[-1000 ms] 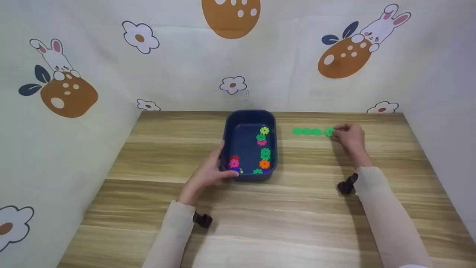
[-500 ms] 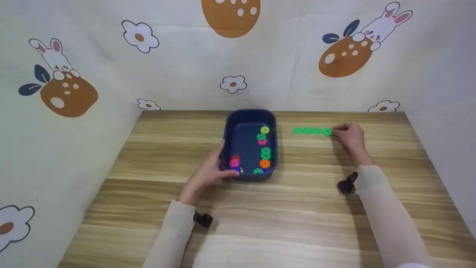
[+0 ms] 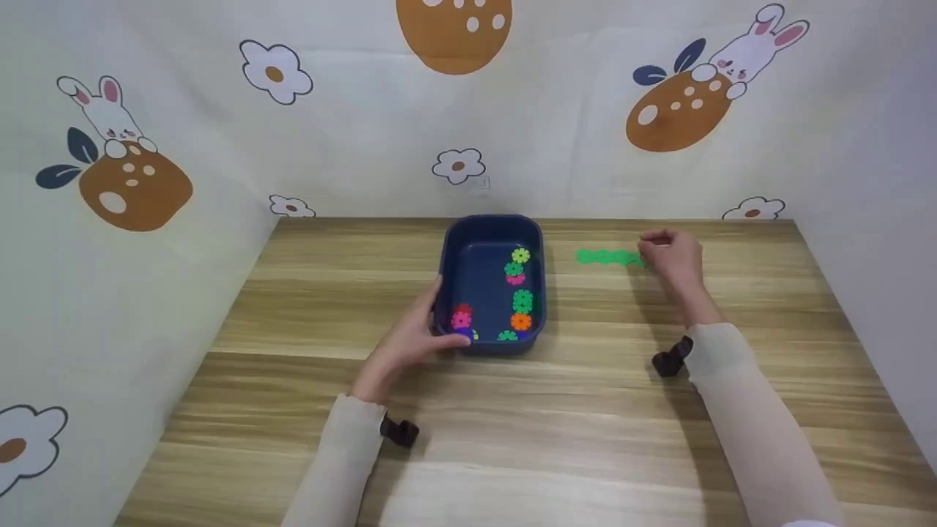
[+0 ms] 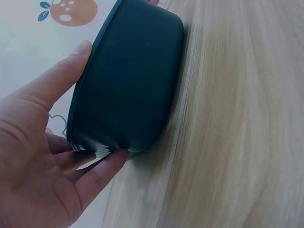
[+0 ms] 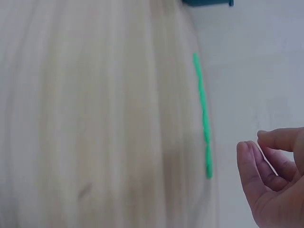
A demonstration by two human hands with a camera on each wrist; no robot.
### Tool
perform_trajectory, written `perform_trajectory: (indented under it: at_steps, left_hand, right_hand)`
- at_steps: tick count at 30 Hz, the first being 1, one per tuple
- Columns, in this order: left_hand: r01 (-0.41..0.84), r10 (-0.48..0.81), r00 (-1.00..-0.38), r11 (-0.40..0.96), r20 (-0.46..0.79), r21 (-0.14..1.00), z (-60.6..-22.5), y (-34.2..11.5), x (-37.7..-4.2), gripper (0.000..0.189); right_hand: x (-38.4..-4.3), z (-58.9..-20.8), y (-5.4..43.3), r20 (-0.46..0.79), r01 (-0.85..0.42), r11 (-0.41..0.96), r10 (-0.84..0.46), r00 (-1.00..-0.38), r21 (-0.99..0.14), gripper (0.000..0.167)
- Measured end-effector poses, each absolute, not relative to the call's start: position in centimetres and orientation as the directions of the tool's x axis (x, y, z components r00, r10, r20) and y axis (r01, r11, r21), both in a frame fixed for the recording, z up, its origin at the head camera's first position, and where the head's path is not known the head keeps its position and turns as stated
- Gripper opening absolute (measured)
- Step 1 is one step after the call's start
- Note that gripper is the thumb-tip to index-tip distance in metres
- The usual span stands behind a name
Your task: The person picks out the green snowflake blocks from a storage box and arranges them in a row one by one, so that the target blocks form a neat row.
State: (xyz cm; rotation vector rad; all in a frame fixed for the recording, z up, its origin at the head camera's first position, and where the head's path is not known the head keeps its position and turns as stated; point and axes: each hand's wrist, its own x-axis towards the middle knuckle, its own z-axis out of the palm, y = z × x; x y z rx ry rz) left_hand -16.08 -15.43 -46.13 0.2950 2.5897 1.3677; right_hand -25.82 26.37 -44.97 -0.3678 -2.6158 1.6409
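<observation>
My left hand (image 3: 410, 340) grips a dark blue plastic bin (image 3: 479, 274) at its near left corner, thumb on the rim. In the left wrist view, the fingers are bent against the bin's wall (image 4: 128, 76). A row of green snowflake discs (image 3: 604, 257) lies end to end on the table, right of the bin. Over the row's right end is my right hand (image 3: 677, 263), which hides part of the last disc. The right wrist view shows loosely bent fingers (image 5: 248, 161) holding nothing, beside the green row (image 5: 203, 107).
Inside the bin, several snowflake discs lie along the right wall, among them a yellow one (image 3: 520, 255) and an orange one (image 3: 520, 322). A pink disc (image 3: 460, 320) sits near its left front corner. A patterned cloth (image 3: 366, 132) stands behind the wooden table (image 3: 556, 439).
The right hand slid a green disc left against the others, let go of it, and has moved left over the row's end. My left hand stays on the bin.
</observation>
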Motion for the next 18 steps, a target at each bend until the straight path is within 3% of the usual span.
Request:
perform_trajectory:
  at_steps: [11,18]
  left_hand:
    - [0.078,0.261,-0.962,0.540,-0.078,0.838,-46.2,-15.4,-16.0,0.113]
    - [0.090,0.265,-0.962,0.547,-0.070,0.833,-46.2,-15.4,-16.0,0.114]
  right_hand:
    - [-25.5,-42.5,19.8,-0.001,0.009,0.247,0.032,-0.999,-0.969,0.032]
    - [-24.9,-41.9,14.8,0.003,-0.015,0.242,-0.050,-0.999,-0.970,0.031]
